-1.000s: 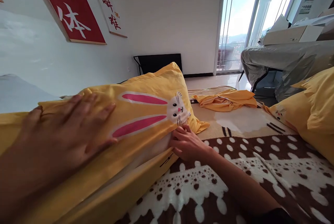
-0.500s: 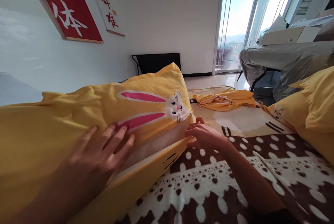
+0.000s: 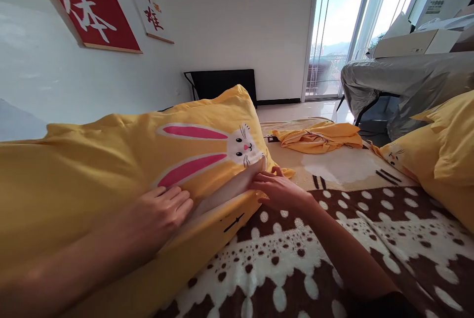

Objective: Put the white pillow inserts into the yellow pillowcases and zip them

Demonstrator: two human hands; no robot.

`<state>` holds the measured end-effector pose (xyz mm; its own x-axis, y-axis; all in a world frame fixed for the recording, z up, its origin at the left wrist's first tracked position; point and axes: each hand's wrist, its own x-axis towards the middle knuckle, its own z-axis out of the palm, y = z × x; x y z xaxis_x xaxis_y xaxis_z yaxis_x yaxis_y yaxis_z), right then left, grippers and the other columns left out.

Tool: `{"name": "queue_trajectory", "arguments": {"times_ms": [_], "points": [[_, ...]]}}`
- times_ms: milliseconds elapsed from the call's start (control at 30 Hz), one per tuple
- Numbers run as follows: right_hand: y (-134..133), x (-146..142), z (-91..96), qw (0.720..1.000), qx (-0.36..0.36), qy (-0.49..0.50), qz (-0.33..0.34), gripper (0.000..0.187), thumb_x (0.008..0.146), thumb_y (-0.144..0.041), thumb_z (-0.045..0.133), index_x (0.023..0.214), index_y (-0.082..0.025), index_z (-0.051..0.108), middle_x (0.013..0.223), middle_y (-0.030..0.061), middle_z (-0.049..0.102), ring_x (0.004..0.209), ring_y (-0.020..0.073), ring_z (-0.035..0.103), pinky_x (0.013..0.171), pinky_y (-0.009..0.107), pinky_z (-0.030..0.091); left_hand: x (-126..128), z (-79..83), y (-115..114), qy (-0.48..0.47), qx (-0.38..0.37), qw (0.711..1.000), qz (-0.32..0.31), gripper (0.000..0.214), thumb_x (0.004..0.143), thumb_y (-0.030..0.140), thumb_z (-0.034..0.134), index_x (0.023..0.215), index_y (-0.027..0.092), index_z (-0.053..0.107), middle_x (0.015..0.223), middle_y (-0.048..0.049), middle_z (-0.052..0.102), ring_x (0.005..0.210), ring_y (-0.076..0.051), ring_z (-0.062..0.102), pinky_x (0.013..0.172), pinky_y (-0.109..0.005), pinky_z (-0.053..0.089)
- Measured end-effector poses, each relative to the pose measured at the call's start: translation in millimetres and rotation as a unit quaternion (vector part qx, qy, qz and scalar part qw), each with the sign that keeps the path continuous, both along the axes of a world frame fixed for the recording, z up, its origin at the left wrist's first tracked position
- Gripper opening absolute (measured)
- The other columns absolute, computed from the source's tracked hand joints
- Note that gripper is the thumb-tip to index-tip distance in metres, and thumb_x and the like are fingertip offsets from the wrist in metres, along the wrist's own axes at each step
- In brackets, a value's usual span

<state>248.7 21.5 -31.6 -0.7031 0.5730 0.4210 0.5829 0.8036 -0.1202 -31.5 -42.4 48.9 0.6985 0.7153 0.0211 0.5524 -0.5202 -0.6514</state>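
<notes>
A big yellow pillow (image 3: 122, 160) in a case printed with a white rabbit face and pink ears lies across the bed in front of me. My left hand (image 3: 157, 214) rests flat on its near side, fingers together at the edge of the case's opening. My right hand (image 3: 277, 190) sits at the open end, fingers pinching the yellow fabric edge just below the rabbit face. White pillow filling shows in the gap between the two hands.
A brown and white dotted blanket (image 3: 333, 258) covers the bed. A crumpled yellow cloth (image 3: 318, 138) lies further back. More yellow pillows (image 3: 440, 155) sit at the right. A grey covered table (image 3: 403, 81) with boxes stands by the glass door.
My left hand slid from the top of the pillow down to the opening's edge. My right hand shifted along the open end and the gap has narrowed.
</notes>
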Motion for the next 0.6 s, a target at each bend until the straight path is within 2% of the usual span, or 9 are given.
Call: {"name": "queue_trajectory", "arguments": {"times_ms": [100,200,333,400,433,500,600], "points": [[11,1,-9.5,0.999,0.029,0.008,-0.034,0.028,0.079,-0.014,0.064,0.107,-0.019,0.058,0.109,0.0084,0.061,0.113,0.022,0.05,0.097,0.042,0.029,4,-0.5,2,-0.041,-0.118,0.992,0.018,0.027,0.075,0.001,0.043,0.074,0.018,0.065,0.076,-0.0055,0.063,0.07,-0.021,0.055,0.066,-0.032,0.034],[19,7,-11.9,0.997,0.038,0.024,-0.055,0.021,0.081,-0.01,0.06,0.1,-0.018,0.059,0.105,0.0078,0.063,0.108,0.0208,0.052,0.095,0.041,0.028,6,6.4,2,-0.055,-0.174,0.982,0.043,0.027,0.078,0.003,0.042,0.074,0.017,0.065,0.076,-0.005,0.064,0.069,-0.02,0.058,0.066,-0.031,0.036],[18,15,-2.8,0.998,0.022,0.028,-0.05,0.008,0.081,-0.012,0.06,0.086,-0.018,0.062,0.095,0.0055,0.065,0.097,0.0188,0.056,0.092,0.039,0.03,27,21.4,6,-0.03,-0.18,0.977,0.107,0.03,0.081,0.008,0.038,0.068,0.017,0.063,0.072,-0.0054,0.065,0.067,-0.021,0.06,0.064,-0.031,0.04],[13,18,3.6,0.999,0.008,0.021,-0.05,0.005,0.081,-0.013,0.061,0.079,-0.018,0.062,0.09,0.0049,0.066,0.093,0.0182,0.057,0.091,0.038,0.031,50,24.8,10,-0.03,-0.159,0.983,0.088,0.03,0.083,0.011,0.037,0.072,0.016,0.064,0.074,-0.0075,0.066,0.069,-0.023,0.062,0.064,-0.033,0.042],[11,20,6.8,0.999,-0.001,0.017,-0.051,0.006,0.08,-0.013,0.061,0.076,-0.018,0.062,0.088,0.0046,0.066,0.092,0.0179,0.058,0.09,0.038,0.031,63,23.9,12,-0.052,-0.159,0.984,0.066,0.03,0.086,0.014,0.035,0.079,0.015,0.064,0.079,-0.0089,0.067,0.072,-0.023,0.062,0.066,-0.033,0.043],[6,24,12.9,0.998,-0.019,0.013,-0.051,0.008,0.078,-0.011,0.061,0.075,-0.018,0.062,0.087,0.0043,0.066,0.091,0.0178,0.058,0.09,0.037,0.033,89,15.6,18,-0.125,-0.205,0.97,0.027,0.034,0.091,0.025,0.031,0.101,0.014,0.062,0.093,-0.0118,0.068,0.084,-0.023,0.064,0.072,-0.034,0.046],[1,28,20.6,0.998,-0.051,0.037,-0.018,0.016,0.078,-0.006,0.055,0.081,-0.019,0.063,0.093,0.0037,0.066,0.096,0.0174,0.058,0.089,0.034,0.035,118,-11.5,26,-0.242,-0.294,0.925,0.005,0.044,0.091,0.041,0.034,0.124,0.014,0.048,0.103,-0.0124,0.067,0.093,-0.023,0.064,0.081,-0.034,0.047]]}}
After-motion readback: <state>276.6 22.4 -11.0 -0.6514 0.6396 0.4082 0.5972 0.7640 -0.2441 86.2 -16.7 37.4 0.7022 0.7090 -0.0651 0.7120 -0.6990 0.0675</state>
